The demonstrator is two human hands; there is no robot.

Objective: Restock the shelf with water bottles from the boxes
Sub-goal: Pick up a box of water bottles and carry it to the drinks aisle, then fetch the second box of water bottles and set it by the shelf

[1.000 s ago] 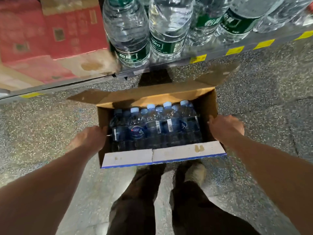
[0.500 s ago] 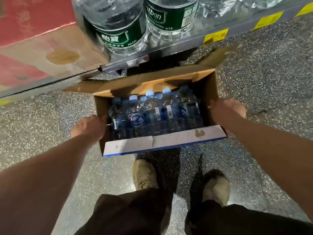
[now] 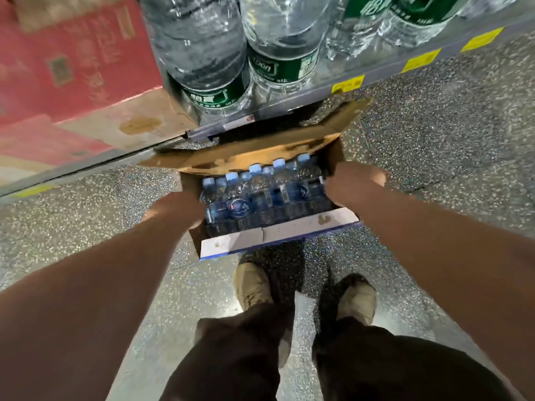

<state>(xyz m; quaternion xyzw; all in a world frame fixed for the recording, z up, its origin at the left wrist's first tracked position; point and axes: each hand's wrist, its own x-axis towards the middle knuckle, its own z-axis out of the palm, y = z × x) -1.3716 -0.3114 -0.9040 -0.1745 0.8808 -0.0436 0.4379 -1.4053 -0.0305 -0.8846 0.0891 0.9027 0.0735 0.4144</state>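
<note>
Directly below the camera, one open cardboard box [image 3: 278, 237] sat between two bare forearms. Inside it stood a tight pack of small water bottles [image 3: 260, 195], with nine pale-blue caps countable and others hidden. Their blue labels carried a round emblem and barcodes, but no writing was sharp enough to read.

Both hands were clamped on the box, one on each side. The left hand [image 3: 173, 211] curled around the left wall and the right hand [image 3: 354, 185] around the right wall, with the fingertips dipping inside beside the bottles and mostly hidden. Whether the box rested on the speckled floor [image 3: 434, 140] or hung just above it could not be told.

Just beyond the box's far flap ran a metal shelf [image 3: 318, 95]. On it stood four large bottles [image 3: 285, 53] of clear water with green labels. One label showed the white letters "oon"; another bore white characters too blurred to read. Three yellow tags [image 3: 347, 84] were stuck along the shelf edge, their print illegible.

To the left were at least two blurred red cartons [image 3: 72, 62]. Two tan shoes [image 3: 254, 287] showed below the box.
</note>
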